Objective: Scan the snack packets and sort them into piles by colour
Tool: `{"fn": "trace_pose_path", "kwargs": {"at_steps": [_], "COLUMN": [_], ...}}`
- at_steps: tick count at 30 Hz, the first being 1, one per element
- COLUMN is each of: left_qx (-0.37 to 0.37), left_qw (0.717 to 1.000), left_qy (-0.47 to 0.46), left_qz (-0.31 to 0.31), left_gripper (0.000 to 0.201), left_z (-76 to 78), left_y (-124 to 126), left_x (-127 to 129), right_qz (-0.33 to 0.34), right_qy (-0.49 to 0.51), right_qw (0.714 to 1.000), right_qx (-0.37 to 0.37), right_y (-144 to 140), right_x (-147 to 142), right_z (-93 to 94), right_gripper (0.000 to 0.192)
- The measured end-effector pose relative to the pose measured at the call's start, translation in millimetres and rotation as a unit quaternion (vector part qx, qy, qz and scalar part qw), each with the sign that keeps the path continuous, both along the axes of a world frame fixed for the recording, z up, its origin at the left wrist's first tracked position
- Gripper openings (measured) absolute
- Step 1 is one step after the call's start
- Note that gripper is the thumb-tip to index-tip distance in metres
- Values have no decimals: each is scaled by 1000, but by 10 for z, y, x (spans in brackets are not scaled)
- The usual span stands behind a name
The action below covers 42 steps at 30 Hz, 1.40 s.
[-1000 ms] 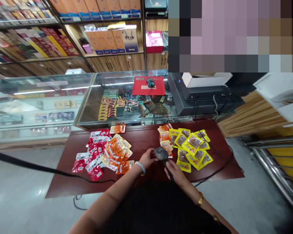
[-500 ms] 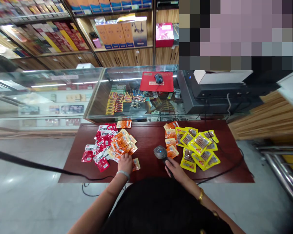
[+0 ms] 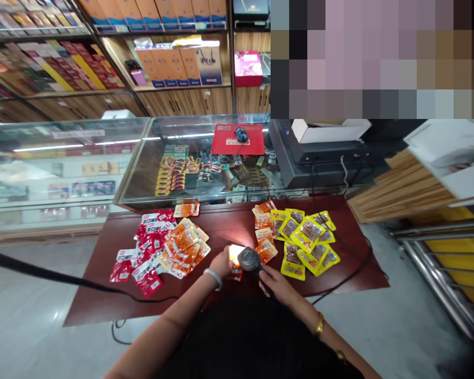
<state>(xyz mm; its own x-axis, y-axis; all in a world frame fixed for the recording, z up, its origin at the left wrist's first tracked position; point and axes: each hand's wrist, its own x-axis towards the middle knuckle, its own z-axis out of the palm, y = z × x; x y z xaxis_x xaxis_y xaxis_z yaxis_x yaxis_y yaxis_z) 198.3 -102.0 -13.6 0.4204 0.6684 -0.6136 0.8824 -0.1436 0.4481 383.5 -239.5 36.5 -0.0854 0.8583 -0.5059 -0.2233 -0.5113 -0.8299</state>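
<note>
At a dark red bench (image 3: 229,223), the right hand (image 3: 274,281) grips a scanner (image 3: 249,259) lighting a packet (image 3: 236,256) pinched in the left hand (image 3: 224,262); yellow and orange packets (image 3: 300,239) right of the scanner look sorted, the red-orange heap (image 3: 161,248) left apparently remaining.

Left hand (image 3: 224,261) and right hand (image 3: 274,280) both closed, nearly meeting at centre
</note>
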Motion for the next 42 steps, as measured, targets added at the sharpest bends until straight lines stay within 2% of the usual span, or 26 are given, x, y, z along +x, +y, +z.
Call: {"fn": "trace_pose_path", "kwargs": {"at_steps": [4,7,11,13,15,18,20,22,26,31,35,38,42], "left_qx": [4,-30,-105,-103,-40,134,238,272,233,254,167,117,59], "left_qw": [999,987,921,902,920,958,945,928,926,929,963,977,983], "left_qy": [-45,-139,-349,-387,-340,-135,13,124,224,223,151,51,-60], "left_qz": [18,69,134,162,193,216,225,222,196,153,150,169,161], "left_gripper": [41,32,45,52,48,38,42,50,54,43,38,40,32], "left_z": [-53,-79,-119,-132,-102,51,191,318,465,450,320,216,158], "left_y": [29,22,-9,23,108,308,456,587,746,767,720,628,459], "left_x": [77,253,466,394,158,-378,-718,-964,-1165,-1245,-1224,-986,-502], "right_qz": [-27,-43,-61,-65,-51,8,55,81,105,100,62,11,-29], "right_qy": [22,46,73,82,85,78,65,47,21,-4,-7,16,42], "right_qw": [999,997,994,992,992,996,996,996,994,995,998,999,998], "right_qx": [-17,-35,-61,-72,-74,-53,-28,-11,1,0,-22,-40,-20], "right_y": [-81,-114,-41,53,175,378,498,582,631,590,525,480,482], "right_x": [32,68,64,11,-80,-264,-387,-485,-572,-534,-485,-445,-369], "right_z": [-93,-108,27,103,140,103,40,-24,-102,-106,-82,-74,-73], "right_gripper": [55,51,51,52,51,54,60,62,62,62,54,51,49]}}
